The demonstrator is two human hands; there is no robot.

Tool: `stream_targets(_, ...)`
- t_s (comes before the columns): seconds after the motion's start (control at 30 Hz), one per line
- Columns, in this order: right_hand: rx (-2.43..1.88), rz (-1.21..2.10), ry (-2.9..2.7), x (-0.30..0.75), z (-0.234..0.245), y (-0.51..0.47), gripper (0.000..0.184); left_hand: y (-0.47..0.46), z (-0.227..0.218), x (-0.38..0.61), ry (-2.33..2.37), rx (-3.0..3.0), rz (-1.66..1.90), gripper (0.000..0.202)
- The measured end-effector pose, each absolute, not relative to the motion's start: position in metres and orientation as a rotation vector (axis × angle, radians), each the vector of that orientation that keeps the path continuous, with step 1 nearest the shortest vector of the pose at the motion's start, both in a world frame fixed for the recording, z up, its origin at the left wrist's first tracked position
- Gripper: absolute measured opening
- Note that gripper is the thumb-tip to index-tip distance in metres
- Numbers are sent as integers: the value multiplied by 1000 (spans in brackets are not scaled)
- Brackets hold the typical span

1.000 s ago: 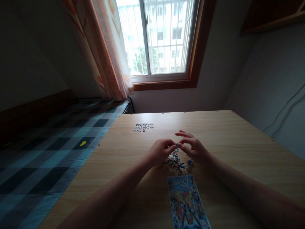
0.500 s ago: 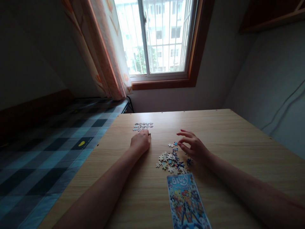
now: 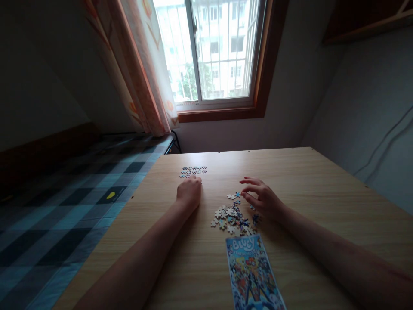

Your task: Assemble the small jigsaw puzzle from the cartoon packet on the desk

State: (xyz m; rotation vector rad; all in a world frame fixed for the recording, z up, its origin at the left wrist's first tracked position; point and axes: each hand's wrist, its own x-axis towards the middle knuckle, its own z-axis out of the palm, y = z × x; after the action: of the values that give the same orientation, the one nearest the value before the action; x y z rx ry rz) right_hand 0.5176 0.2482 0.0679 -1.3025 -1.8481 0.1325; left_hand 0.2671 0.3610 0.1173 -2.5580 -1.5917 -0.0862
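Observation:
My left hand (image 3: 189, 190) is closed, knuckles up, just below the rows of laid-out puzzle pieces (image 3: 194, 169). Its fingertips are hidden; a dark puzzle piece showed at them a moment earlier. My right hand (image 3: 262, 197) hovers low over the table with its fingers spread and bent, holding nothing that I can see. Its thumb and index tips are beside a blue puzzle piece (image 3: 238, 194) at the top of the loose heap. The heap of puzzle pieces (image 3: 230, 213), pale backs and dark printed faces mixed, lies between my forearms.
A Bluey picture sheet or box (image 3: 253, 271) lies below the heap on the wooden table (image 3: 309, 176). To the left is a bed with a checked cover (image 3: 125, 189). A curtain (image 3: 142, 77) and barred window (image 3: 222, 51) are behind the table.
My left hand has shifted slightly left, and the dark piece at its fingertips is now almost out of sight. My right hand has barely moved.

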Motion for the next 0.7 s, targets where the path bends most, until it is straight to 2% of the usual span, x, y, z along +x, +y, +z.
stream_targets(0.17,-1319,164,-1841,518,67,249,16,343,123,277,-1510,-2566,12,35)
stream_targets(0.43,-1316,183,-1837,518,65,251,15,332,113,283,-1539,-2484,69,36)
stream_targets(0.7,-1295,176,-1845,517,64,251,15,346,100,277,-1454,-2514,-56,46)
